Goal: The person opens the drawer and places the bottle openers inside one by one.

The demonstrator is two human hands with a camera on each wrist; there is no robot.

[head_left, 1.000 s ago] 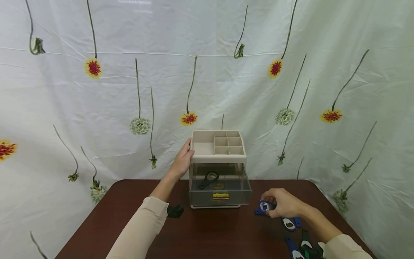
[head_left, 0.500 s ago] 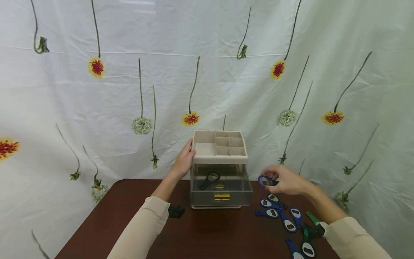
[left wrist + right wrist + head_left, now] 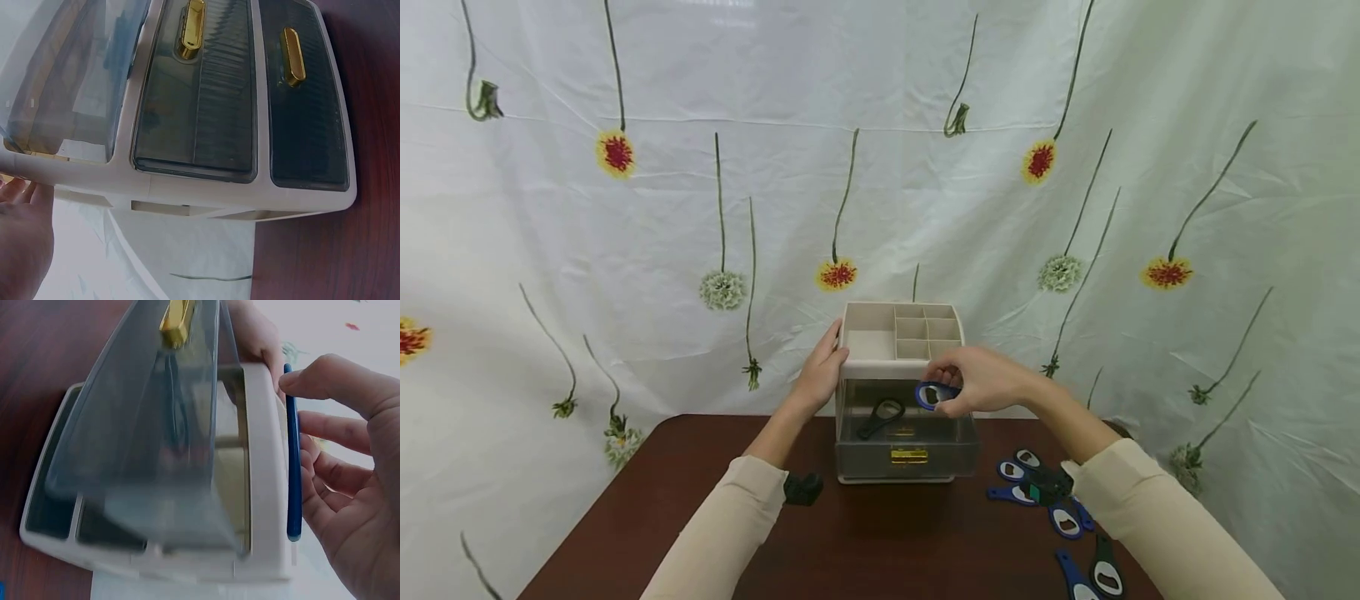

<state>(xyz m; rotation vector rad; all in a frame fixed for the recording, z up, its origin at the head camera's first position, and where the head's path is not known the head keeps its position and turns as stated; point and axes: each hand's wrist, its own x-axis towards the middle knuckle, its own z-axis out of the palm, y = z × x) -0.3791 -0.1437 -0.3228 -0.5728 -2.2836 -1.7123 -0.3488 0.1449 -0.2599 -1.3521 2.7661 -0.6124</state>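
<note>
Bottle opener [image 3: 928, 394], blue — pinched between thumb and fingers of the right hand [image 3: 991, 382], centre of the frame, above the pulled-out drawer [image 3: 859, 460]. My right-wrist view gives it edge-on: flat, thin and straight, with no visible bend. I judge it light and stiff, hard to break, a little slick on the smooth faces; best held as now, across the flat, or by the handle end, leaving the ring free.

Left hand [image 3: 820, 375]: fingers laid along the left side of the organizer [image 3: 898, 367], thumb at its front corner. The two hands are apart.

Drawer: see-through, gold pull [image 3: 909, 456]; a dark opener [image 3: 871, 427] lies inside. I would rate its walls as brittle.

Lower right, on the brown table [image 3: 880, 542]: more blue openers [image 3: 1002, 493], some overlapping, plus a dark one [image 3: 1103, 552]. Behind all — a flower-printed curtain [image 3: 655, 225].
</note>
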